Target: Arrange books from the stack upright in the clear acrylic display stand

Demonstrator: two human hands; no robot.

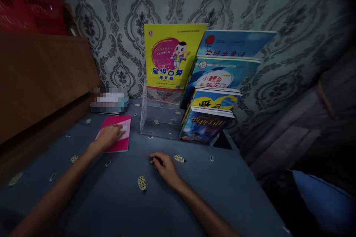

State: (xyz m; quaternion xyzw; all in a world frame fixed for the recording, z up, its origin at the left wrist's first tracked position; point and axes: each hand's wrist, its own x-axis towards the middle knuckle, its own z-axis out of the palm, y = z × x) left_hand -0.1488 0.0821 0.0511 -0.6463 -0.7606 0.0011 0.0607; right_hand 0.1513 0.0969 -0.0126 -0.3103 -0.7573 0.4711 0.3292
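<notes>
On the left part of the table lies a pink book point(125, 143) with a paler pink area on its cover. My left hand point(109, 135) rests on top of this book, fingers pointing right and touching the cover, not wrapped around it. Nearer to me, my right hand point(165, 166) is at the table with loosely curled fingers and a gap beside the thumb; nothing shows in it. Beyond it stands a clear stepped book rack point(161, 114). Its left side bears a yellow book point(174, 57) on the rear step, and the lower steps there show bare.
On the rack's right stand blue books point(233, 42), a teal book point(225, 68), a yellow-and-blue book point(211, 98) and dark blue books point(204, 126). A blurred stack point(109, 100) lies at the back left. A brown wooden cabinet point(41, 77) borders the left, under a red basket point(33, 3).
</notes>
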